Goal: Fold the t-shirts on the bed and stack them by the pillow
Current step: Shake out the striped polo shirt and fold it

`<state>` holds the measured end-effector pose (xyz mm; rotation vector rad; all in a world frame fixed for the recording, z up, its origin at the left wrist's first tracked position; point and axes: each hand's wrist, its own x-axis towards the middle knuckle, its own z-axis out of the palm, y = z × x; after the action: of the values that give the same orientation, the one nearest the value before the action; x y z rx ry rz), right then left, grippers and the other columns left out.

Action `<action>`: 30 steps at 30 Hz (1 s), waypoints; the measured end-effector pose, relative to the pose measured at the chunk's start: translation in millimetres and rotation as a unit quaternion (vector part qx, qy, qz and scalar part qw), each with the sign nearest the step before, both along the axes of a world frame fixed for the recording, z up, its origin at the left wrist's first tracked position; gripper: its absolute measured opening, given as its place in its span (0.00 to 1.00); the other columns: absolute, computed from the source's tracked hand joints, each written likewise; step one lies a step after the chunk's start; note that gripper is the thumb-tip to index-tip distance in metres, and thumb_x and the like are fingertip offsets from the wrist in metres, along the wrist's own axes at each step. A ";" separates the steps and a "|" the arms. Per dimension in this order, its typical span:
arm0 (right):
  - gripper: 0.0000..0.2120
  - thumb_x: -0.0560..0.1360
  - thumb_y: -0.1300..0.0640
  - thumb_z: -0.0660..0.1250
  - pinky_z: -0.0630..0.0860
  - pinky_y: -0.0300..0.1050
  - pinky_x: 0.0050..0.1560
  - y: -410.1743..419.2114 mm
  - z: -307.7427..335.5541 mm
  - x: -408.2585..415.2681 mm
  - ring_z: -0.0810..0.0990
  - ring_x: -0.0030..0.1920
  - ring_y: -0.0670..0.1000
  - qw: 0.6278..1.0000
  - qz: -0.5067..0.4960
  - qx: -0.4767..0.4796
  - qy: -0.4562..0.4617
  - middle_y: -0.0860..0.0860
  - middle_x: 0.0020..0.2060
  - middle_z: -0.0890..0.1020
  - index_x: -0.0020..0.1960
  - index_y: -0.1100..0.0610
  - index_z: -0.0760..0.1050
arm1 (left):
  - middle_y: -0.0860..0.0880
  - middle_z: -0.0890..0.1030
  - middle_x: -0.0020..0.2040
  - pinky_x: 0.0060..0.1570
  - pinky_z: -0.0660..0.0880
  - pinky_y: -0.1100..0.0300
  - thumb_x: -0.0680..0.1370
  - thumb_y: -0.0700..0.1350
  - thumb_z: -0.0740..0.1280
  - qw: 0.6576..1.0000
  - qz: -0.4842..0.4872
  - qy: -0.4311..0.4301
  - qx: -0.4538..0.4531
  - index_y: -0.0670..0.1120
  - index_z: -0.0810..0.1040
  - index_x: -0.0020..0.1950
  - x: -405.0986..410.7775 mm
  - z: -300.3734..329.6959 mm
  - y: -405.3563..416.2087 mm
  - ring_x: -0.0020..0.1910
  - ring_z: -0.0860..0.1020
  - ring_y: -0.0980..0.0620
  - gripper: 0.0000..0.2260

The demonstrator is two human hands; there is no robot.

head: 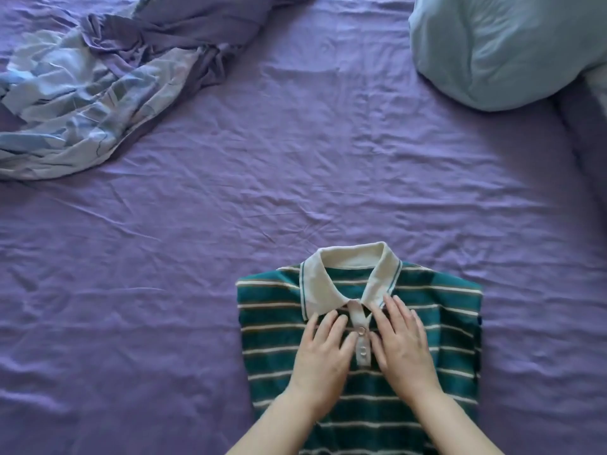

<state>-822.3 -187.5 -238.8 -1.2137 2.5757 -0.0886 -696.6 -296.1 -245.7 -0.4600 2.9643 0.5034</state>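
Smoothing step: left hand [323, 354] and right hand [402, 346], fingers flat, apart, press folded striped shirt [272, 323], lower centre. Next, likely: carry to pillow [505, 50], upper right.

Legible text, labels, brands, numbers, signs: none readable on any item in view.

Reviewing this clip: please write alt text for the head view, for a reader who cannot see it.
Two open hands, left and right, press flat on a folded green striped polo shirt on either side of its button placket, on a purple bedsheet. A pale blue pillow lies far right, crumpled bedding far left.
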 end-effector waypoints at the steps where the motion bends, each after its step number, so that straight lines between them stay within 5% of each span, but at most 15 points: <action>1: 0.24 0.74 0.50 0.52 0.54 0.53 0.68 10.0 0.0 -4.3 0.61 0.70 0.54 1.000 -0.015 0.014 0.005 0.58 0.67 0.72 0.68 0.55 0.66 | 0.46 0.79 0.62 0.64 0.71 0.44 0.65 0.48 0.71 0.999 -0.020 -0.027 0.003 0.49 0.79 0.60 0.4 -4.5 10.0 0.63 0.76 0.45 0.23; 4: 0.24 0.77 0.48 0.48 0.55 0.55 0.69 35.3 -0.3 -25.6 0.59 0.71 0.55 0.995 -0.080 0.055 0.017 0.59 0.69 0.70 0.71 0.55 0.62 | 0.43 0.74 0.68 0.66 0.65 0.37 0.65 0.52 0.73 0.998 -0.033 -0.062 -0.006 0.49 0.75 0.65 -3.7 -11.2 28.6 0.68 0.71 0.41 0.29; 9: 0.31 0.79 0.40 0.34 0.44 0.57 0.70 50.0 -4.9 -67.6 0.57 0.72 0.58 0.987 -0.076 0.134 0.038 0.59 0.71 0.67 0.74 0.55 0.56 | 0.43 0.64 0.73 0.66 0.55 0.37 0.76 0.56 0.55 0.999 -0.005 -0.045 -0.005 0.51 0.67 0.71 -23.3 -8.4 44.6 0.74 0.57 0.41 0.24; 12: 0.36 0.74 0.34 0.30 0.41 0.59 0.72 50.3 -9.6 -90.8 0.46 0.76 0.56 0.981 -0.084 0.166 0.054 0.54 0.76 0.48 0.75 0.54 0.41 | 0.42 0.64 0.74 0.66 0.55 0.36 0.75 0.57 0.54 0.997 0.035 -0.061 -0.016 0.51 0.65 0.72 -38.2 -9.3 43.6 0.74 0.57 0.40 0.26; 15: 0.34 0.77 0.36 0.37 0.36 0.61 0.72 48.4 -13.1 -104.9 0.34 0.75 0.53 0.973 -0.090 0.211 0.025 0.52 0.75 0.37 0.75 0.52 0.34 | 0.42 0.62 0.75 0.67 0.54 0.35 0.76 0.60 0.53 0.996 0.048 -0.071 -0.030 0.51 0.65 0.73 -50.0 -16.3 39.3 0.75 0.56 0.40 0.27; 25: 0.33 0.77 0.36 0.39 0.34 0.61 0.72 55.4 -38.2 -107.4 0.30 0.74 0.53 0.985 -0.077 0.153 0.012 0.50 0.73 0.31 0.73 0.52 0.30 | 0.42 0.54 0.78 0.68 0.51 0.34 0.78 0.65 0.42 0.993 0.055 -0.073 -0.069 0.51 0.58 0.75 -64.7 -53.7 43.7 0.76 0.53 0.41 0.30; 30: 0.31 0.79 0.41 0.42 0.34 0.65 0.70 48.2 -24.4 -95.2 0.34 0.75 0.57 0.983 -0.085 0.155 0.045 0.55 0.76 0.38 0.76 0.52 0.37 | 0.46 0.28 0.74 0.69 0.34 0.36 0.75 0.66 0.36 0.985 0.050 -0.142 -0.089 0.56 0.37 0.75 -68.5 -34.6 46.1 0.74 0.32 0.43 0.31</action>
<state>-917.5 -139.2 -263.2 -0.9034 2.6392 0.3269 -765.1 -250.1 -280.2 -0.6419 2.7291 0.1626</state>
